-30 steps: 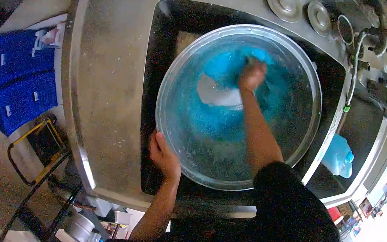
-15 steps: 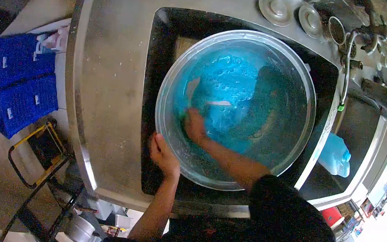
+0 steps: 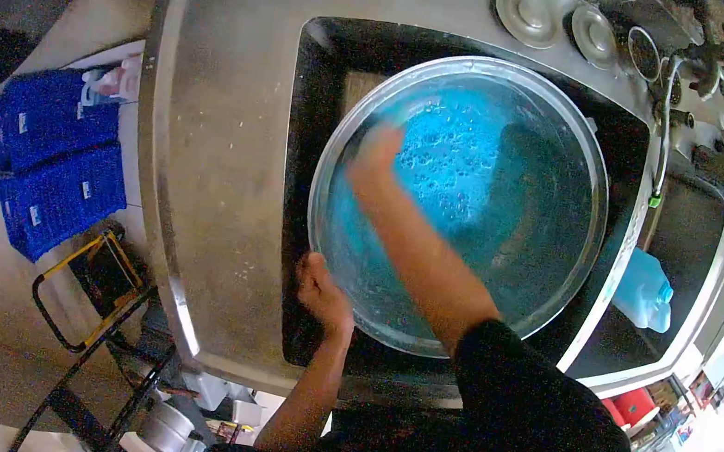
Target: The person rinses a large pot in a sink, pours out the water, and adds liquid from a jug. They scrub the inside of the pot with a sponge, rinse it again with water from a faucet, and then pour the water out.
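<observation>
A large round metal pot (image 3: 548,296) stands tilted in the sink, and bluish suds (image 3: 447,159) cover part of its inside. My left hand (image 3: 325,295) is closed on the pot's lower-left rim. Inside the pot, my right hand (image 3: 377,154) is against or close to the upper-left wall. Motion smears its fingers, so whatever they may hold cannot be made out.
The dark sink basin (image 3: 307,124) surrounds the pot. Round metal lids (image 3: 526,17) and a tap (image 3: 666,131) are at the upper right. A light-blue plastic jug (image 3: 643,289) lies in the right basin. Blue crates (image 3: 64,153) and a trolley (image 3: 95,289) stand left.
My right hand has moved up along the pot's inner left wall. A pale streak in the suds no longer shows. My left hand stays at the rim; the view has shifted slightly.
</observation>
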Available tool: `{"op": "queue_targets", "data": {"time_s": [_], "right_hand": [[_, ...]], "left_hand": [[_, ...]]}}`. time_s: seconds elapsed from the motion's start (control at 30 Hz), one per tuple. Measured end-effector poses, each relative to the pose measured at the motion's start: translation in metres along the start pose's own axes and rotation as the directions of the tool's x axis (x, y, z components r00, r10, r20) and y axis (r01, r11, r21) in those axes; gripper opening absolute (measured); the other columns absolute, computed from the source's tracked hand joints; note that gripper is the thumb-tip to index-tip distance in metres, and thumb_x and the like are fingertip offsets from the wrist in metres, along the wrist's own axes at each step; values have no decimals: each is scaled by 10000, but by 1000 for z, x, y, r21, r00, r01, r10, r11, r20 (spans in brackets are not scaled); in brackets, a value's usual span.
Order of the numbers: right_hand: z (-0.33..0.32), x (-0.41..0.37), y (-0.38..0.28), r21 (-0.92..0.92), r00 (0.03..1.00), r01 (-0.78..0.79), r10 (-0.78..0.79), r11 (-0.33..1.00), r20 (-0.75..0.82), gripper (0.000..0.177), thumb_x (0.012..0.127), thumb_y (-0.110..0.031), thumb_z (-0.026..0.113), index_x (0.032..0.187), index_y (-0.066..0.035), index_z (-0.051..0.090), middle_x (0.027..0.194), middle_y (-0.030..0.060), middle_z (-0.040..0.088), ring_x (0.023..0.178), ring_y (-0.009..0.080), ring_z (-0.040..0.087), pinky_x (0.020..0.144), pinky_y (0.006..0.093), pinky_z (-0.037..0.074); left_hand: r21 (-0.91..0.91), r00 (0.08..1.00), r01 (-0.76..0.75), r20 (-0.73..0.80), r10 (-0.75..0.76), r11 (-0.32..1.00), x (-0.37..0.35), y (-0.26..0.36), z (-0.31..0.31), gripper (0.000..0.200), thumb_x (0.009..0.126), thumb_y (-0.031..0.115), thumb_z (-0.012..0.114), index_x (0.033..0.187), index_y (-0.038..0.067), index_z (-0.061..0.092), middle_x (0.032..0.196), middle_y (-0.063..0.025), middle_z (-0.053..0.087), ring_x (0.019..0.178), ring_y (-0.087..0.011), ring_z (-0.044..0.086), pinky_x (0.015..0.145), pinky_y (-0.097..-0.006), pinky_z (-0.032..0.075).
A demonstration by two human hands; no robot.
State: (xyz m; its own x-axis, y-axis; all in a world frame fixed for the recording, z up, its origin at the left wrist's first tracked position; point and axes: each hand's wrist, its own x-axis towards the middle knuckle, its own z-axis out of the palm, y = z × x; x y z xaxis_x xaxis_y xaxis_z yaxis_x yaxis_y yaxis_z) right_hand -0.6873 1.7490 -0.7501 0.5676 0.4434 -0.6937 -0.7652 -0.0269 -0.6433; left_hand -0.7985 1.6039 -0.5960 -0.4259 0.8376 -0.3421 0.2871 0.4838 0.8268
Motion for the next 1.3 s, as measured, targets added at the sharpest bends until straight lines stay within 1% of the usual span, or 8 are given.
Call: {"op": "queue_targets", "data": {"time_s": [0.2,0.47,0.6,0.63,0.67,0.8,1.0,1.3], "right_hand": [[52,-49,-31,391,972,232,-230,891,-52,644,972,-490,380,1437,-51,300,1414,118,418,1240,278,431,1057,401,340],[64,47,-75,220,951,296,-265,930,-160,586,974,-322,384,1456,-14,253,1465,198,311,1323,349,319,1107,442,251],[6,-28,37,-619,728,613,-656,492,200,559,977,-219,386,1465,4,231,1492,246,252,1370,393,257,1135,466,200],[-89,-39,107,-830,725,554,-530,69,440,547,909,-168,519,1352,107,355,1357,333,408,1279,455,380,1088,463,286],[-115,-92,80,-901,921,387,-121,196,370,553,871,-154,536,1341,92,382,1305,360,433,1248,475,402,1067,492,314],[-274,-104,-104,-558,554,803,609,-211,568,415,859,-144,528,1212,67,472,1203,318,498,1126,445,478,960,501,382],[-320,58,-247,-331,835,503,349,-799,427,255,842,-129,516,1019,31,607,1050,255,595,941,400,592,799,513,485],[-286,-53,-218,-284,683,718,566,-635,463,257,832,-124,514,1021,-3,639,1099,225,594,995,376,583,851,508,477]], "left_hand": [[196,968,-249,67,240,948,4,-9,-8,362,999,233,443,906,-82,595,892,-163,589,821,-280,528,765,-382,420],[-6,998,31,59,-31,999,2,5,-3,340,1003,213,441,871,-63,590,858,-152,577,797,-268,529,750,-375,422],[29,999,-5,47,4,1000,5,-12,-4,329,995,215,459,874,-60,594,851,-160,582,791,-281,535,753,-377,426],[54,998,-3,63,0,999,7,-18,-6,327,993,216,464,876,-60,595,852,-163,584,792,-286,537,755,-379,427],[55,997,-50,60,47,997,5,-13,-6,328,993,216,464,877,-63,594,852,-165,585,794,-290,538,758,-379,428],[-18,995,-93,20,94,995,5,-11,1,333,993,215,465,882,-74,589,852,-170,586,803,-302,540,768,-382,432],[-62,999,-26,29,28,998,7,-22,-1,350,987,261,474,909,-49,616,888,-143,614,823,-272,559,769,-380,442],[6,998,-13,69,13,1000,3,5,-4,346,986,272,474,959,-31,640,881,-125,612,833,-241,565,774,-361,449]]}}
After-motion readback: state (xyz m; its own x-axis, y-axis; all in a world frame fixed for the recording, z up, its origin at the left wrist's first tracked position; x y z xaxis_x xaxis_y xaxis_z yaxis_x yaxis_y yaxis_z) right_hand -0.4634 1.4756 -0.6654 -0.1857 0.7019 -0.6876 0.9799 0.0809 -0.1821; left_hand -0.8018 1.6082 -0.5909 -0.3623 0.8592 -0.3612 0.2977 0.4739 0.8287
